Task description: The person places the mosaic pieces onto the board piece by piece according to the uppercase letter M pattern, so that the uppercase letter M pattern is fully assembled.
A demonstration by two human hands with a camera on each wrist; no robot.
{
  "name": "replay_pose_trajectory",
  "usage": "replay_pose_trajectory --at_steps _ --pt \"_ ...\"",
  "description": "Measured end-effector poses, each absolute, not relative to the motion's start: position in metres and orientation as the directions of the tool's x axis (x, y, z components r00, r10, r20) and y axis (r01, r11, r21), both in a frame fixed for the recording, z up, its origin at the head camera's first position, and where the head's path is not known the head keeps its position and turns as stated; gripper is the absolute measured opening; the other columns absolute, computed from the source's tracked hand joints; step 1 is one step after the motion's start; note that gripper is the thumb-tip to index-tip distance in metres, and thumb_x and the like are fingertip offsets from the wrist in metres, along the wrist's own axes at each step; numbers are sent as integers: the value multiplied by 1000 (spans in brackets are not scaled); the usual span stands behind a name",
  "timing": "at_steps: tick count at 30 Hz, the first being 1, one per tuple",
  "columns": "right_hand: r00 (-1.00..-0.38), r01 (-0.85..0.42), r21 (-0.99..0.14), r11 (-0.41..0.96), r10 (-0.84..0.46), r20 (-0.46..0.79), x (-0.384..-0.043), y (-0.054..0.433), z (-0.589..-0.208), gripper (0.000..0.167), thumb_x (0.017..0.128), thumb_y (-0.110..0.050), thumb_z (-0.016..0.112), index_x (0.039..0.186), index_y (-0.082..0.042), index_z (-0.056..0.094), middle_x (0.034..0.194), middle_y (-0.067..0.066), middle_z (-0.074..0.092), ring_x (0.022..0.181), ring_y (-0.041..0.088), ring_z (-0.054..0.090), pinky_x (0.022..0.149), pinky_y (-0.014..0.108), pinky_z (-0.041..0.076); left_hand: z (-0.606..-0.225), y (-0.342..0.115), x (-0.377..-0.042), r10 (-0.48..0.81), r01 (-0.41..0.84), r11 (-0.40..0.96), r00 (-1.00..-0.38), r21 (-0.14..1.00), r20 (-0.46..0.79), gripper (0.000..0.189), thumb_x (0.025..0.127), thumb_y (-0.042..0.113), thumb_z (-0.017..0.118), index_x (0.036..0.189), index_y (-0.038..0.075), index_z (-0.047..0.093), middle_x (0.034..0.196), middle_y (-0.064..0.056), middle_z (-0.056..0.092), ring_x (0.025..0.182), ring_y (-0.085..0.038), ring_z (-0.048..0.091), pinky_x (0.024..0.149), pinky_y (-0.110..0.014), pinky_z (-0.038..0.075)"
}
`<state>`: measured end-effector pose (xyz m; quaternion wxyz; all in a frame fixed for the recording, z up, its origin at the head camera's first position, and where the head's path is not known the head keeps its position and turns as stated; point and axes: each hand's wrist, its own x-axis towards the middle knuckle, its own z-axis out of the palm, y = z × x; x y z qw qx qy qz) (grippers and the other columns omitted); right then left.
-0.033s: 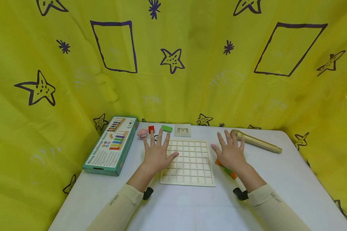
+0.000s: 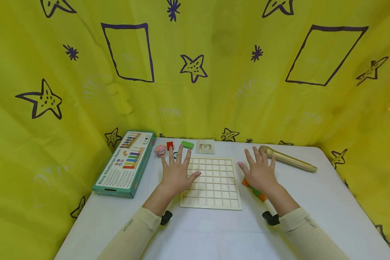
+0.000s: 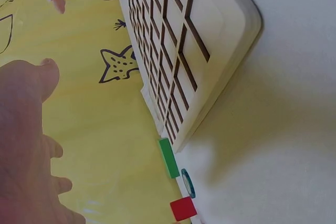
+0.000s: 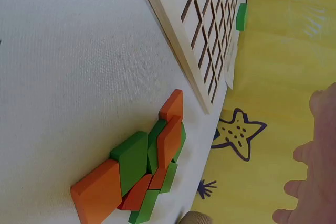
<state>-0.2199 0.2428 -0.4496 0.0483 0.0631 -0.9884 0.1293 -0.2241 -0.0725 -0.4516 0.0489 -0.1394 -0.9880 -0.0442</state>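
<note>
I am viewing left hand (image 2: 176,176) and right hand (image 2: 260,174), fingers wide, holding nothing; near the left thumb, the board (image 2: 211,183) is looking light, stiff, best gripped by opposite edges.

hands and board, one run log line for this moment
left hand: raised, spread, near grid board | right hand: raised, spread, near loose blocks | held: nothing
</note>
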Motion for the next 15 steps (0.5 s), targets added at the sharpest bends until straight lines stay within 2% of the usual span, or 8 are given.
replay_pose_trajectory --at_steps 4,8,12,15 --pt "-990 -121 -288 950 -93 109 -219 250 -451 69 108 -51 34 159 -5 27 161 29 15 145 53 11 112 72 0 -456 -72 -223 293 301 948 -952 102 87 94 93 73 46 163 16 17 168 -16 5 150 -48 0 115 -69 13" --pt "-990 -121 -336 934 -86 116 -219 261 -451 57 107 -33 48 151 1 39 151 32 30 136 56 27 109 70 23 -462 -77 -217 334 323 927 -942 190 -24 97 92 70 54 160 8 24 166 -19 15 149 -50 10 115 -63 23" --pt "-989 -133 -379 916 -99 108 -217 274 -453 41 101 -16 61 133 8 57 132 33 49 115 52 51 93 63 46 -469 -86 -207 379 315 900 -907 303 -182 99 90 63 64 158 1 26 164 -20 19 148 -49 16 115 -57 29" --pt "-993 -119 -419 900 -104 58 -214 283 -458 30 96 -10 67 119 8 67 119 31 59 99 45 60 82 56 52 -473 -92 -200 405 303 882 -879 361 -253 101 87 57 72 156 -2 28 163 -21 22 148 -47 18 116 -54 29"
